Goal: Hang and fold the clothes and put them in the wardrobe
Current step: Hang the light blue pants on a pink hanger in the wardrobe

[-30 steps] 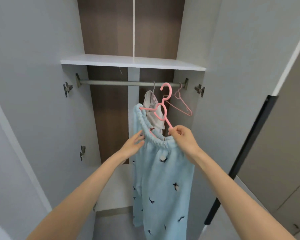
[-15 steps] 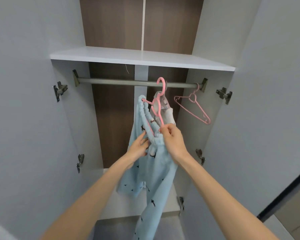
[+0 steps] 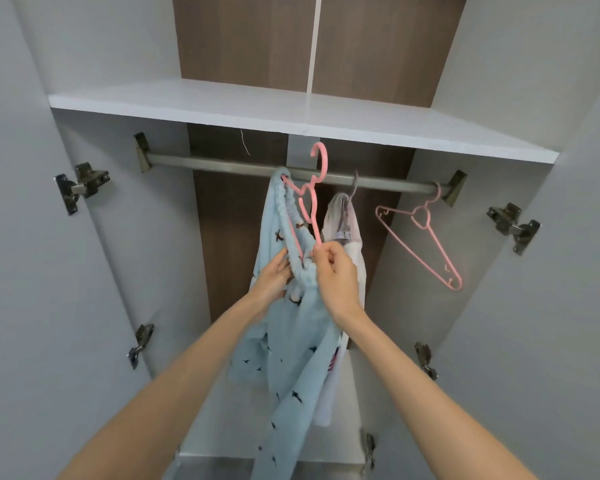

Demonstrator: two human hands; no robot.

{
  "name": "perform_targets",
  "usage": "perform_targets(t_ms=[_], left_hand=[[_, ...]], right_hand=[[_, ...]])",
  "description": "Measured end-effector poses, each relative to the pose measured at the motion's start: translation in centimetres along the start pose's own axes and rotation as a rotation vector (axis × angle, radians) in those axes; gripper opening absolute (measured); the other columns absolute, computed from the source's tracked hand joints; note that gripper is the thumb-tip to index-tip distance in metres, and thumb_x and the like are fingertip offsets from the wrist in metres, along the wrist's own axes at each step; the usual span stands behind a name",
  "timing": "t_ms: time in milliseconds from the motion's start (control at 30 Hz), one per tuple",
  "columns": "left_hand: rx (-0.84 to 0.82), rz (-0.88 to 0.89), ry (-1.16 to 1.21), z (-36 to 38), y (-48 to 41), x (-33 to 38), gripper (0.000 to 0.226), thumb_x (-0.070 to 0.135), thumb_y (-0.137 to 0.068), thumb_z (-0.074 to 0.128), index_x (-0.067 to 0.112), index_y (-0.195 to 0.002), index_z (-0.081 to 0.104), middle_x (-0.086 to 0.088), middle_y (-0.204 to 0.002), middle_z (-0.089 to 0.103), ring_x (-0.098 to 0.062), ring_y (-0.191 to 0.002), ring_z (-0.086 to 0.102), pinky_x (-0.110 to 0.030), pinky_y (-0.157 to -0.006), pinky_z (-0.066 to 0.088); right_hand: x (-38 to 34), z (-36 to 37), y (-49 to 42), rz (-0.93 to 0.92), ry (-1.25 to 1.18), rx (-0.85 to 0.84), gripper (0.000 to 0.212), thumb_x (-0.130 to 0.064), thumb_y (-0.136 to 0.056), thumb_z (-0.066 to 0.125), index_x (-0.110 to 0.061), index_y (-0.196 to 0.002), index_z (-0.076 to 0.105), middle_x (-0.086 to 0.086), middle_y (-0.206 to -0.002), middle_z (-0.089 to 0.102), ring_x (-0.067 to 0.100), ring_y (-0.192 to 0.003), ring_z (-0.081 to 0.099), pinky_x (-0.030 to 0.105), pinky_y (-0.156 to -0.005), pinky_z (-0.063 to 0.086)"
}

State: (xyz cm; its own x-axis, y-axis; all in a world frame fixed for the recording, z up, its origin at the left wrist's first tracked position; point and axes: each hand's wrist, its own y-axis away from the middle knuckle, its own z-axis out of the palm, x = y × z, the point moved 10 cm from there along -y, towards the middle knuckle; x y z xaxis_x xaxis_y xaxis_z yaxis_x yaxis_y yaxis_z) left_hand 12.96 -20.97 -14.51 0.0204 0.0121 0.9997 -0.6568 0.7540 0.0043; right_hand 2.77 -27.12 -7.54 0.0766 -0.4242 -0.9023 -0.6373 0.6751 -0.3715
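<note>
Wardrobe (image 3: pixel 291 109): open, one white garment (image 3: pixel 347 230) already on the rail (image 3: pixel 205 166).
Blue trousers (image 3: pixel 291 341): on my pink hanger (image 3: pixel 312 202), hook raised by the rail, seemingly not hooked yet.
Right hand (image 3: pixel 336 275): fingers pinch the hanger.
Left hand (image 3: pixel 274 278): fingers grip the waistband.

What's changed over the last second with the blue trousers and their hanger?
The pink plastic hanger carrying the light blue bird-print trousers went up: its hook was just under the grey metal rail, now it reaches above it, not clearly hooked on. Unchanged: right hand pinches the hanger's arm, left hand holds the waistband; empty pink hanger and white garment hang on the rail.
</note>
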Motion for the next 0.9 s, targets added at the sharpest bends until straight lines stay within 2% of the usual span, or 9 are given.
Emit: perform_targets(t_ms=[67, 167, 300, 433, 600, 733, 833, 900], left_hand=[[0.014, 0.011, 0.007, -0.1, -1.6, 0.2, 0.039, 0.034, -0.099, 0.044, 0.039, -0.137, 0.040, 0.014, -0.120, 0.060, -0.008, -0.109, 0.057, -0.030, -0.085, 0.053], [0.008, -0.006, -0.006, -0.1, -3.6, 0.0, 0.029, 0.036, -0.098, 0.045, 0.041, -0.126, 0.049, 0.016, -0.113, 0.064, -0.007, -0.105, 0.060, -0.027, -0.080, 0.053], [-0.011, -0.031, 0.001, 0.3, -5.6, -1.7, 0.028, 0.034, -0.098, 0.046, 0.031, -0.125, 0.055, 0.008, -0.114, 0.066, -0.011, -0.107, 0.062, -0.033, -0.090, 0.052], [-0.001, -0.014, 0.021, 0.0, -6.6, -3.0, 0.023, 0.026, -0.097, 0.049, 0.024, -0.116, 0.061, 0.000, -0.108, 0.069, -0.014, -0.099, 0.066, -0.025, -0.077, 0.055], [-0.042, -0.055, -0.001, -0.7, -7.6, -4.9, 0.026, 0.017, -0.098, 0.047, 0.012, -0.118, 0.061, -0.008, -0.112, 0.067, -0.021, -0.104, 0.064, -0.033, -0.088, 0.053], [-0.069, -0.097, 0.021, -0.6, -8.4, -5.8, 0.029, 0.017, -0.098, 0.047, 0.016, -0.125, 0.058, -0.008, -0.117, 0.066, -0.023, -0.107, 0.063, -0.037, -0.094, 0.051], [-0.078, -0.093, 0.051, -0.5, -9.9, -5.3, 0.031, 0.021, -0.098, 0.047, 0.021, -0.127, 0.057, -0.004, -0.119, 0.065, -0.014, -0.098, 0.063, -0.030, -0.083, 0.052], [-0.085, -0.099, 0.095, -0.5, -11.2, -4.9, 0.033, 0.022, -0.098, 0.046, 0.027, -0.130, 0.054, 0.000, -0.118, 0.064, -0.012, -0.101, 0.061, -0.028, -0.084, 0.050]], right_hand=[[0.4, 0.2, -1.5, -0.002, -0.007, -0.005, 0.024, -0.019, -0.100, 0.045, 0.004, -0.095, 0.054, -0.005, -0.072, 0.052, -0.009, -0.056, 0.050, 0.006, -0.054, 0.038], [1.4, 0.6, -2.5, -0.017, 0.021, -0.027, 0.025, -0.020, -0.100, 0.046, 0.003, -0.094, 0.054, -0.006, -0.070, 0.051, -0.008, -0.055, 0.049, 0.006, -0.054, 0.037], [3.2, 0.2, -2.3, -0.045, 0.029, 0.006, 0.024, -0.018, -0.100, 0.046, 0.002, -0.089, 0.055, -0.009, -0.069, 0.051, -0.006, -0.059, 0.049, 0.007, -0.058, 0.038], [4.5, 0.9, -1.9, -0.041, 0.000, -0.005, 0.025, -0.019, -0.099, 0.047, -0.001, -0.084, 0.055, -0.010, -0.064, 0.050, -0.002, -0.055, 0.046, 0.008, -0.053, 0.035], [6.0, 1.2, -2.0, -0.004, 0.006, 0.020, 0.023, -0.019, -0.099, 0.049, -0.005, -0.084, 0.060, -0.011, -0.063, 0.053, -0.001, -0.052, 0.042, 0.010, -0.052, 0.033], [7.1, 1.4, -3.4, 0.052, 0.011, 0.060, 0.025, -0.017, -0.099, 0.048, 0.000, -0.083, 0.059, 0.002, -0.071, 0.057, -0.001, -0.055, 0.044, 0.009, -0.054, 0.036], [7.6, 1.5, -5.4, 0.091, 0.005, 0.102, 0.025, -0.014, -0.099, 0.047, 0.003, -0.083, 0.057, 0.001, -0.072, 0.056, -0.002, -0.058, 0.047, 0.006, -0.056, 0.037], [7.9, 1.8, -7.2, 0.126, -0.004, 0.118, 0.025, -0.012, -0.098, 0.046, -0.003, -0.078, 0.056, 0.000, -0.071, 0.054, 0.002, -0.062, 0.047, 0.007, -0.057, 0.037]])
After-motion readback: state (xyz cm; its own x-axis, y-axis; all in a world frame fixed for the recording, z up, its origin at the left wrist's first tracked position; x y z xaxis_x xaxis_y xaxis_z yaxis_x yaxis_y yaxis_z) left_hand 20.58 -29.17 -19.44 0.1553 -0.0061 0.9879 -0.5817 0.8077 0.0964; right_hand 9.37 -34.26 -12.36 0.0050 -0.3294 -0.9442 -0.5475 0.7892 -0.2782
